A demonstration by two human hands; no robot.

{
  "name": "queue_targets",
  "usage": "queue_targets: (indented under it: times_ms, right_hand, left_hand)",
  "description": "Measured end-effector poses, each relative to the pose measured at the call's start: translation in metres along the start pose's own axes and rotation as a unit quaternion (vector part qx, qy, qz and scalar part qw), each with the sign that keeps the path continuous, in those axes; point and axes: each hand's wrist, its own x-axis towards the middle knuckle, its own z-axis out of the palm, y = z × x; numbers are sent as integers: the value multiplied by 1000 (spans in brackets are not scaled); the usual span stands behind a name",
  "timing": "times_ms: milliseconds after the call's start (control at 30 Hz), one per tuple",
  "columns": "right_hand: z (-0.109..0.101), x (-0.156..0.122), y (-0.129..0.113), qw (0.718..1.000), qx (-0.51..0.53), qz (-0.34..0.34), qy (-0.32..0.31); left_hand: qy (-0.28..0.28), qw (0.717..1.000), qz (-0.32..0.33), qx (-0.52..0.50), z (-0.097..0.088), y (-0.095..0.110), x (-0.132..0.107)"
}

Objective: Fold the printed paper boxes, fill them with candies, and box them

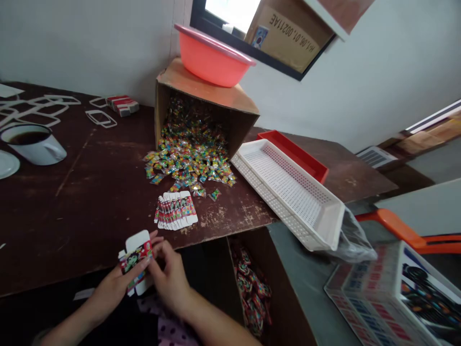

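Both my hands hold one small printed carton [135, 254] with white flaps at the near edge of the dark table [90, 202]. My left hand [111, 287] grips it from below and the left side. My right hand [169, 278] pinches its right side with the fingertips. Just beyond lies a fanned stack of flat cartons [175, 210] of the same print. Behind that, a heap of small wrapped candies [189, 161] spills from a cardboard box [212, 103] lying on its side.
A pink basin [212, 57] sits on the box. A white perforated tray [288, 190] over a red tray [298, 154] overhangs the table's right edge. A mug [34, 142] stands far left. A bin of filled packs [252, 288] sits below the table. Printed cartons [392, 298] lie at lower right.
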Motion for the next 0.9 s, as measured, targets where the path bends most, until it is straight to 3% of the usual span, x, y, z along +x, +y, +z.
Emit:
queue_targets:
  times_ms: [100,167,267,367,500,567,633,733,833,900]
  right_hand:
    - [10,-22,-13,988,-105,-113,29]
    - [5,-23,-17,976,-153,-156,-5]
    - [-6,-16,-21,983,-103,-123,-93]
    - [-16,-8,-22,979,-52,-65,-186]
    - [-34,6,-20,940,41,-49,-335]
    - [-41,10,-19,919,114,-41,-376]
    - [-40,9,-18,935,133,-3,-330]
    - [-27,-4,-14,973,119,98,-171]
    - [-13,-22,-9,972,148,167,-70]
    - [-10,-32,-5,954,212,203,-54]
  left_hand:
    - [19,997,-72,-12,-3,-7,-6]
    - [14,995,-100,2,-5,-15,-10]
    - [-24,994,-105,28,-5,-24,-15]
    - [-94,991,-93,36,-2,-20,-22]
    - [-223,970,-93,38,1,1,-28]
    - [-241,963,-103,60,4,6,-25]
    - [-179,975,-93,95,8,4,-19]
    - [-64,990,-56,114,14,-9,-11]
    - [4,993,14,117,13,-20,-12]
    - [51,987,85,129,9,-25,-16]
